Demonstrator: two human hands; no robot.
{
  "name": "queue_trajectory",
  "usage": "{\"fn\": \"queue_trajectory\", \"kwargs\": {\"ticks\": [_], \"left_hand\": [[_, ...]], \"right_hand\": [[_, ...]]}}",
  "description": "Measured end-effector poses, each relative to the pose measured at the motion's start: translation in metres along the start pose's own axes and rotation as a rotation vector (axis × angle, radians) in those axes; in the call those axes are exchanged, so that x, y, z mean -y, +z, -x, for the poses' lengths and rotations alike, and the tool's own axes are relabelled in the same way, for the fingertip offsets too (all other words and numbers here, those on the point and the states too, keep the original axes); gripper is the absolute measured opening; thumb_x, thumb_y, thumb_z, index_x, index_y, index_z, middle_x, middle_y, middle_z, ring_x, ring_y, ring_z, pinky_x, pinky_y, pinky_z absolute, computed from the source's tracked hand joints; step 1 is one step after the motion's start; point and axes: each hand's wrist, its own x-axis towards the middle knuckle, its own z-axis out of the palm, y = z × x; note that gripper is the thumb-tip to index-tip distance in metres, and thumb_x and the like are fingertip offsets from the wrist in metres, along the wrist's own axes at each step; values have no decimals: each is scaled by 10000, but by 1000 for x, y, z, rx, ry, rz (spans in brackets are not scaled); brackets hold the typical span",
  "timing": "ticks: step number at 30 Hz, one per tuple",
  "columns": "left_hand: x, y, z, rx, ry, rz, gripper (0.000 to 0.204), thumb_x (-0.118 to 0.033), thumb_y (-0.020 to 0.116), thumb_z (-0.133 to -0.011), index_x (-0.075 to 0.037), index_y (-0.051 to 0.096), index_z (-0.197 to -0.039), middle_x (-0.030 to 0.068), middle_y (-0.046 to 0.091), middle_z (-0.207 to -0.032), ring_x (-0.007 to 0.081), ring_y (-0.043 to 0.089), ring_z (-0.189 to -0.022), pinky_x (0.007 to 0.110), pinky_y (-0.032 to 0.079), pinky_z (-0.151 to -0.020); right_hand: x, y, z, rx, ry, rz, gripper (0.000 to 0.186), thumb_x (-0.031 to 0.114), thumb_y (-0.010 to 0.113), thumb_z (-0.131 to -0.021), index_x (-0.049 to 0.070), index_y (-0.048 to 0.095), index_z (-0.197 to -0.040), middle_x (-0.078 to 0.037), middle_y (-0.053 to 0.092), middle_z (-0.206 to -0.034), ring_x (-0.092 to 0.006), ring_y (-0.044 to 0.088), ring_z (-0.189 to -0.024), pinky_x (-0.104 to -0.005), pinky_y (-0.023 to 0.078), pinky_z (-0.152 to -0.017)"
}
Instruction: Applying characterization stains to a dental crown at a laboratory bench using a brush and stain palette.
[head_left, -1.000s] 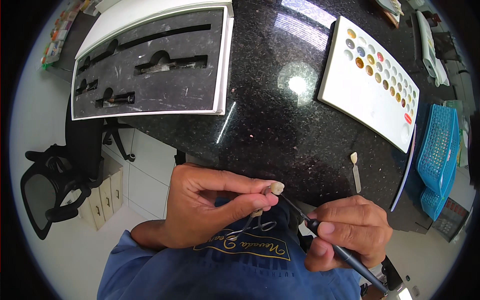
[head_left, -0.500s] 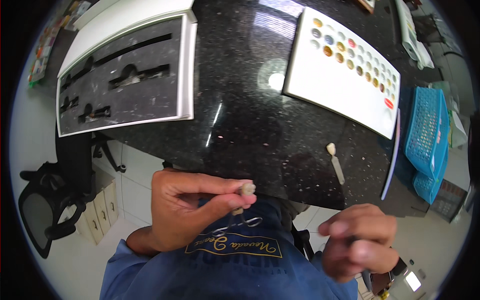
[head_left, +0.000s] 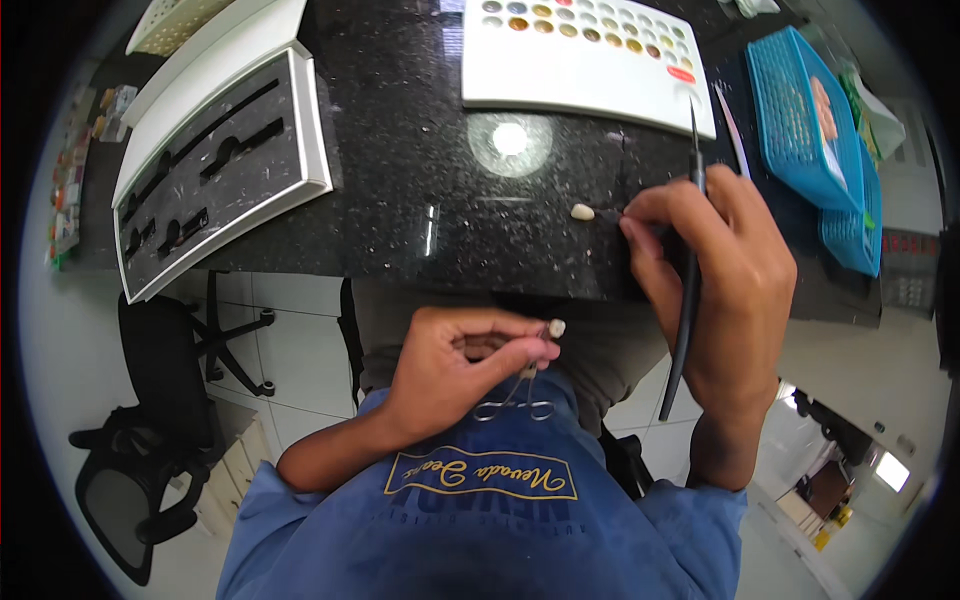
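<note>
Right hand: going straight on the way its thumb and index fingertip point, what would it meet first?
Most likely the small pale tooth-shaped piece, seen against the dark countertop just left of the fingertips of the right hand. Depth is unclear, so the exact gap cannot be judged.

Yellow boxed script (head_left: 535, 478) on blue shirt (head_left: 450, 550), dark lettering (head_left: 560, 510) alongside, red label (head_left: 681, 75) on palette (head_left: 580, 75)

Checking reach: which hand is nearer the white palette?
Right. In the picture, the right hand is just below the palette, near its right end; the left hand is much lower, toward its left end.
</note>
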Motion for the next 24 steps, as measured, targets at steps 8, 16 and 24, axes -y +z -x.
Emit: {"fn": "queue_trajectory", "kwargs": {"ticks": [8,16,24], "left_hand": [[21,14,-23,98,-136,-7,215,-91,584,-864,51,598,-1025,157,655,-898,195,650,-819,276,530,-706],[43,33,-52,164,-185,-97,208,-116,599,-857,34,611,-999,147,659,-903,192,653,-817,256,523,-688],[45,59,-64,289,-202,-154,220,-118,590,-865,35,602,-1023,133,662,-927,150,645,-821,246,521,-710]], "right_hand": [[-6,-4,82,-798,198,-551,141,73,617,-742,32,501,-812,-87,530,-681,-169,494,-645,-270,414,-520],[22,93,159,-1197,1003,-1006,130,32,579,-823,-5,487,-908,-124,562,-766,-173,570,-701,-254,477,-616],[29,97,169,-934,1034,-1194,112,-64,564,-818,-33,499,-905,-123,579,-871,-171,614,-822,-262,497,-758]]}}
